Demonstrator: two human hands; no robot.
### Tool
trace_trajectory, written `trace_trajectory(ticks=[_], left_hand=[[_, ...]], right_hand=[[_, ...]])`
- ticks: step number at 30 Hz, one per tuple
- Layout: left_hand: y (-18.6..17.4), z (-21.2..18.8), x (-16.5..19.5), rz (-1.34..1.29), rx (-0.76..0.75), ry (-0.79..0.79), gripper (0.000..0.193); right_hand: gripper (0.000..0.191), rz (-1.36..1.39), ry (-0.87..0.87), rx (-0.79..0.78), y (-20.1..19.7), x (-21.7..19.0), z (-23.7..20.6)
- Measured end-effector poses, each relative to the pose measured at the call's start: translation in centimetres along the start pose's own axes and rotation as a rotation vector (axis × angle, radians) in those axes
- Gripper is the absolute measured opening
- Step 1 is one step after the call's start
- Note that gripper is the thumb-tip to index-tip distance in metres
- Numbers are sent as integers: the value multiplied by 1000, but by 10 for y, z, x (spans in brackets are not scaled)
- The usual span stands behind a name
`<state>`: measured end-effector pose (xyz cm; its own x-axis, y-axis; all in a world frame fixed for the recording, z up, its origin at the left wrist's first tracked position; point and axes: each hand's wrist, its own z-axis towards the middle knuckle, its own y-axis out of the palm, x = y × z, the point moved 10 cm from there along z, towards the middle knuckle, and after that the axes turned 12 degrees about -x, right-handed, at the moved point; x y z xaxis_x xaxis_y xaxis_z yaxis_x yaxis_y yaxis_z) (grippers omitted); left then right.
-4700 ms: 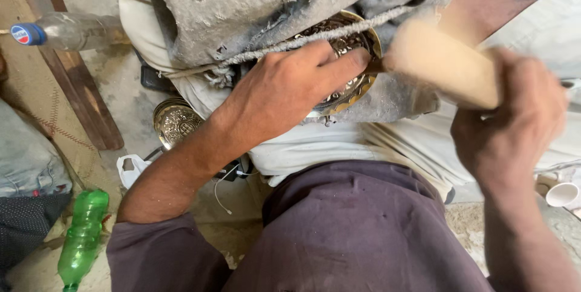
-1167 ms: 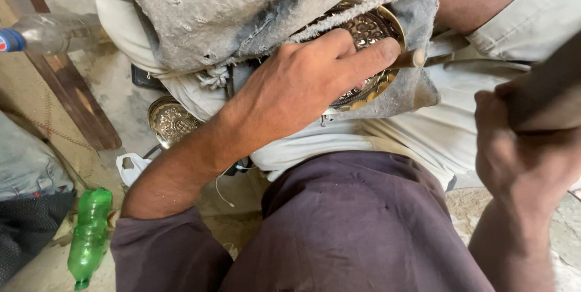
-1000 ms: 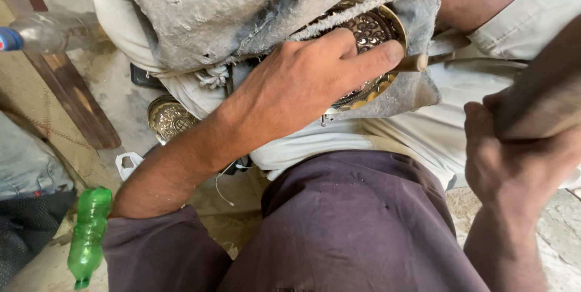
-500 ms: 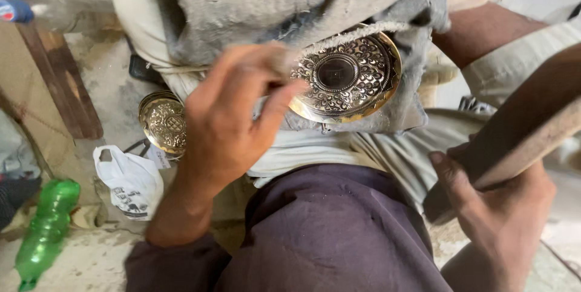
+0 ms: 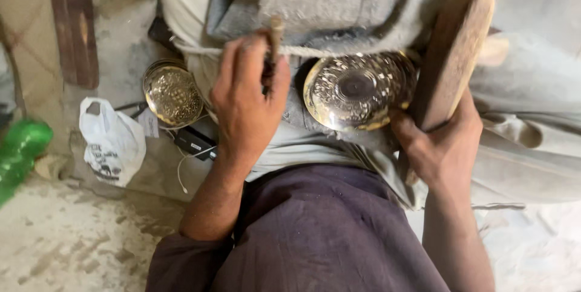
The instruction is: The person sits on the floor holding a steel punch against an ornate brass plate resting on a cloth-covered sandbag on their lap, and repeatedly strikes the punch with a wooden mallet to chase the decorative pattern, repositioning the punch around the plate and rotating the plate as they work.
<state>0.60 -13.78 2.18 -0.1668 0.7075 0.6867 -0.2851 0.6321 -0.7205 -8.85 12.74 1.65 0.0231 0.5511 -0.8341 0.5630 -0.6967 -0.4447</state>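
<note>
- Engraved brass bowl [image 5: 358, 91] lying face up on grey cloth [image 5: 339, 1] in the lap, tucked against a cord stretched across the cloth.
- Left hand [image 5: 248, 101] closed round a thin chisel [image 5: 276, 30], tip raised clear of the bowl, just to its left.
- Right hand [image 5: 439, 147] gripping a wooden mallet [image 5: 451, 56], thumb touching the bowl's lower right rim, mallet head standing beside the rim.
- Judged step: a pause between blows, the tool lifted off and the bowl bare, likely being repositioned or checked.
- Next move would seem to call for setting the chisel tip back onto the pattern, steadying the bowl against the cord, then bringing the mallet round above the chisel's end.
- Second brass bowl [image 5: 172, 93] resting on the floor to the left, near a white plastic bag [image 5: 112, 141] and a green bottle [image 5: 18, 153].
</note>
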Motion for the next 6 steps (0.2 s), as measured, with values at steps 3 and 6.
trace_trajectory(ticks=[3,6], left_hand=[[4,7,3,-107,-46,-76,29],[11,15,11,-193,-50,-101,31]], right_hand=[[63,93,227,-50,7,20,6],[66,-96,184,-110,8,10,14]])
